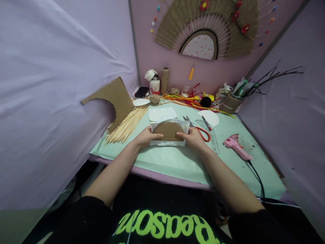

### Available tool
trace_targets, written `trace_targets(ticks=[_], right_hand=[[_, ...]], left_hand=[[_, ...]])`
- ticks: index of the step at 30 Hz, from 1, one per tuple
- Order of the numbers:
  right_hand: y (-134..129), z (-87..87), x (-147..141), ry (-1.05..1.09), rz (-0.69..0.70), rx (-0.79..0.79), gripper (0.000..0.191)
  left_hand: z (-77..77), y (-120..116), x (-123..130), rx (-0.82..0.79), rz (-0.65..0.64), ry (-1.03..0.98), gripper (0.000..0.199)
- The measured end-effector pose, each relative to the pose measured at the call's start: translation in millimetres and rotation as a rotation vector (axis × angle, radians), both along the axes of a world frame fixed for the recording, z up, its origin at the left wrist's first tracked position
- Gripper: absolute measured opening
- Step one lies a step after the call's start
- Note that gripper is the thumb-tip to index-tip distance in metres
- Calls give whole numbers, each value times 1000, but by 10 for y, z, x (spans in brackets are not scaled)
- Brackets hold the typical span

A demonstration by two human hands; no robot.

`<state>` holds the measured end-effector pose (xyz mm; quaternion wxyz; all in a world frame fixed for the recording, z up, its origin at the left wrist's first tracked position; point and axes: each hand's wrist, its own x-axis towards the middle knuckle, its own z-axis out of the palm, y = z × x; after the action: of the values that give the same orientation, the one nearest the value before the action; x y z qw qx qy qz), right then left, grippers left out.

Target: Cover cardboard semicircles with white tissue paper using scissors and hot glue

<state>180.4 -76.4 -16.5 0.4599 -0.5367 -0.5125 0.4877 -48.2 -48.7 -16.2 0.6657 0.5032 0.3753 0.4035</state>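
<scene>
Between my two hands, above the front of the mint-green tabletop [162, 159], is a half-round piece of cardboard [169, 131] lying on a whitish sheet [186, 126] that sticks out around it. My left hand [146, 137] grips the left end, thumb flat on the cardboard and fingers hidden underneath. At the right end, my right hand [194, 138] holds it the same way. Red-handled scissors [204, 133] lie just beyond my right hand, beside a clear ruler [214, 140]. Behind the cardboard rests a folded white sheet [162, 114].
Thin wooden sticks [127, 125] and a cut cardboard arch [119, 98] are at the left. A pink glue gun [237, 147] with a black cord lies right. Toward the back are a white paper piece [210, 118], colourful pipe cleaners [180, 100], twine [154, 99] and a pen holder [230, 103].
</scene>
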Motion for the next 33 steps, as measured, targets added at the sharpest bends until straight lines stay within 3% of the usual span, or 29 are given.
trace_targets(ticks=[8,16,21,33], right_hand=[[-10,-44,-37,33,160,78,55],[27,-87,-30,-61,23,45,41],[14,-29,-15,22,61,1,37],[5,46,1,-38,39,8,29]], left_hand=[[-3,-24,-10,51,-57,23,56],[-15,4,-17,121,-55,73,52],[-47,35,-52,143,5,93,56],[-17,24,-49,139,118,195,56]])
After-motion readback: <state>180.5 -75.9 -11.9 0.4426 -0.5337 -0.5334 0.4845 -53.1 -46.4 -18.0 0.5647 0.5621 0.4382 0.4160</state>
